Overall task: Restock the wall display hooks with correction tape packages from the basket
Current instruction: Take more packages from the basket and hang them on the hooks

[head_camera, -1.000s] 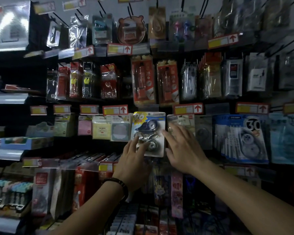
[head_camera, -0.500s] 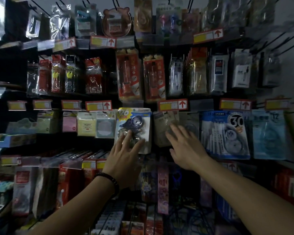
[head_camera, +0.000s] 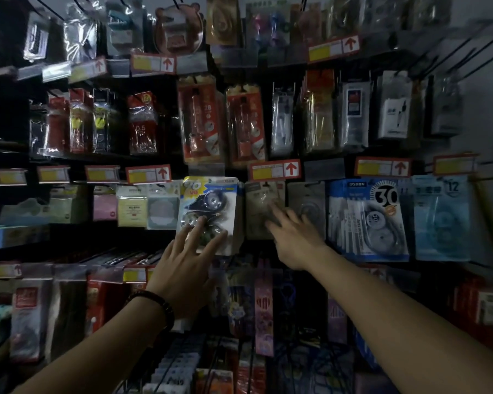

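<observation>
The correction tape package [head_camera: 211, 206] with the yellow and blue header hangs in the middle row of the wall display [head_camera: 484, 109]. It is upright, its long axis runs from top to bottom, and its top edge sits just under a clear label holder [head_camera: 205, 168] (the hook itself I cannot make out in this dim light). From my left hand [head_camera: 182, 268] the package lies straight ahead and a little above. This hand is clearly the nearer one: its fingers are straight and spread, gripping nothing, and the fingertips [head_camera: 201, 221] rest flat on the lower half of the package face. The forearm comes up from the lower left, with a dark bracelet [head_camera: 157, 302] at the wrist. My right hand [head_camera: 293, 240] is just beside it to the right, also with the fingers stretched out and empty. They reach to the pale package [head_camera: 264, 206] that hangs next to the first one; whether they touch it I cannot say, because the fingers are blurred. Further right hangs a blue package [head_camera: 367, 217] marked 30. I judge that the coming move is a push away from me, into the wall, to seat the package back, and the left hand is placed well for this. The basket is not in my view.
</observation>
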`<state>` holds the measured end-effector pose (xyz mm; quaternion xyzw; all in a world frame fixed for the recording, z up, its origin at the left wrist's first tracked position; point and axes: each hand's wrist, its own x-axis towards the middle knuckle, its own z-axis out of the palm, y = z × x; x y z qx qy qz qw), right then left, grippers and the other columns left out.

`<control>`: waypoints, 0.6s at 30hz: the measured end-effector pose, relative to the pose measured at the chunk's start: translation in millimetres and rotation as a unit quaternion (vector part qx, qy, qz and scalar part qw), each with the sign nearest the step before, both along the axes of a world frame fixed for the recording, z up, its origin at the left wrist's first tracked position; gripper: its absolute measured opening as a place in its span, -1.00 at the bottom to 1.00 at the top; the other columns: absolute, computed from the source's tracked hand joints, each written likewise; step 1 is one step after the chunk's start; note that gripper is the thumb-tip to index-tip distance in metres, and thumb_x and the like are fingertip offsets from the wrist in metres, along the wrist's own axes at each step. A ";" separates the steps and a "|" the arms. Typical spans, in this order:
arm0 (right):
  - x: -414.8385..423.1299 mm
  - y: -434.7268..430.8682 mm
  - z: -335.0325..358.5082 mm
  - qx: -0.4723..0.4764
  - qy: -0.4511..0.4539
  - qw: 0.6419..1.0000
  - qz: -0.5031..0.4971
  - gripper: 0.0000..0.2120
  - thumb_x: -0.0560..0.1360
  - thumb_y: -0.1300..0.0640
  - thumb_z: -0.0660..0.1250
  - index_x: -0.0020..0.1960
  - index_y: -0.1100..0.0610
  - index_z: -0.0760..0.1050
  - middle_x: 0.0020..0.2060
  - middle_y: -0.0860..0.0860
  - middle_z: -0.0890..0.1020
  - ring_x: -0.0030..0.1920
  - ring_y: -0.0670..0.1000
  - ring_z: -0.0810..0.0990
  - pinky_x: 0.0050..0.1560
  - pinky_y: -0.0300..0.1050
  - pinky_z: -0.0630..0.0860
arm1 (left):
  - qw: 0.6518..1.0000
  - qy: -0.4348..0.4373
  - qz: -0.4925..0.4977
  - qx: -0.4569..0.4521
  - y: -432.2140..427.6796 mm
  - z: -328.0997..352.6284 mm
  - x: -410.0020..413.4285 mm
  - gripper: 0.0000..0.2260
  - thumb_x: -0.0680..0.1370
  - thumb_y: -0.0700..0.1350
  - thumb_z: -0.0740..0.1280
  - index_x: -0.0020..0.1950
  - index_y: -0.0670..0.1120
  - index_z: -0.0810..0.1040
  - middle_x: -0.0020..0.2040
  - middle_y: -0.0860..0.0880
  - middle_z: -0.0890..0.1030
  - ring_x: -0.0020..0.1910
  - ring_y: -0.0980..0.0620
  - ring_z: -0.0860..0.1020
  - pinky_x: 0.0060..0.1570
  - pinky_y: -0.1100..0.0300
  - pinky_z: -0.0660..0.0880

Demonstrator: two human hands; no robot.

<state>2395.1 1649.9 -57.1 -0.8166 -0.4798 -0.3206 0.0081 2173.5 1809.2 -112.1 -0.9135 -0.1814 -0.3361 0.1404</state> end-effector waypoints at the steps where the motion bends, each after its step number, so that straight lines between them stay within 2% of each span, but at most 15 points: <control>1: 0.2 -0.8 -0.3 0.001 0.002 1.000 0.004 -0.37 0.60 0.14 0.25 0.64 0.02 0.17 0.69 0.07 -0.19 0.63 0.21 -0.04 0.55 0.30 0.15 | 1.000 0.003 0.000 0.000 -2.5 0.3 -1.8 -0.15 0.57 0.17 0.38 0.70 0.24 -0.10 0.72 -0.10 -0.27 0.70 -0.24 -0.18 0.63 -0.19 0.09; 5: -1.4 -16.5 -5.3 0.000 -0.013 1.000 0.025 -0.35 0.62 0.13 0.24 0.66 0.04 0.14 0.69 0.08 -0.13 0.63 0.18 -0.02 0.56 0.25 0.17 | 1.000 0.017 -0.002 -0.003 -12.9 -1.4 -7.6 -0.18 0.58 0.20 0.33 0.70 0.22 -0.08 0.72 -0.12 -0.24 0.71 -0.22 -0.16 0.65 -0.19 0.10; 8: -11.3 -44.7 -9.6 0.011 -0.027 0.999 0.041 -0.38 0.65 0.09 0.22 0.67 0.07 0.13 0.68 0.13 -0.01 0.63 0.18 0.02 0.58 0.20 0.15 | 1.000 0.015 -0.001 0.001 -29.2 -1.0 -7.3 -0.24 0.61 0.20 0.29 0.70 0.20 -0.05 0.73 -0.16 -0.18 0.71 -0.22 -0.13 0.65 -0.19 0.11; 11: -22.2 -83.5 -15.8 0.085 -0.074 0.993 0.041 -0.43 0.59 0.02 0.27 0.58 0.10 0.33 0.57 0.19 0.29 0.56 0.23 0.23 0.51 0.23 0.25 | 1.000 0.015 -0.011 0.016 -53.7 2.8 1.0 -0.24 0.59 0.25 0.25 0.70 0.21 -0.04 0.73 -0.14 -0.15 0.70 -0.22 -0.06 0.63 -0.21 0.15; 13: -23.7 -112.1 -22.3 0.147 -0.094 0.984 0.030 -0.44 0.54 -0.02 0.31 0.50 0.12 0.42 0.47 0.19 0.42 0.48 0.25 0.34 0.41 0.27 0.36 | 0.999 0.011 -0.030 0.024 -71.9 3.9 11.6 -0.26 0.57 0.26 0.24 0.69 0.20 0.01 0.73 -0.11 -0.08 0.69 -0.21 0.03 0.59 -0.22 0.22; 16: -18.7 -152.1 -31.1 0.195 -0.079 0.978 -0.015 -0.39 0.55 -0.11 0.24 0.55 0.10 0.38 0.50 0.18 0.36 0.51 0.27 0.30 0.41 0.30 0.37 | 0.998 0.017 -0.057 0.025 -98.2 2.7 29.1 -0.25 0.52 0.23 0.31 0.66 0.18 0.12 0.71 -0.10 0.04 0.66 -0.22 0.12 0.54 -0.25 0.28; 18: -8.3 -172.8 -36.7 0.192 -0.050 0.979 -0.043 -0.33 0.59 -0.17 0.19 0.63 0.07 0.24 0.61 0.16 0.21 0.60 0.24 0.17 0.49 0.26 0.31 | 0.997 0.029 -0.065 0.029 -114.1 0.5 40.3 -0.26 0.48 0.23 0.29 0.65 0.17 0.17 0.71 -0.11 0.08 0.65 -0.22 0.15 0.52 -0.25 0.30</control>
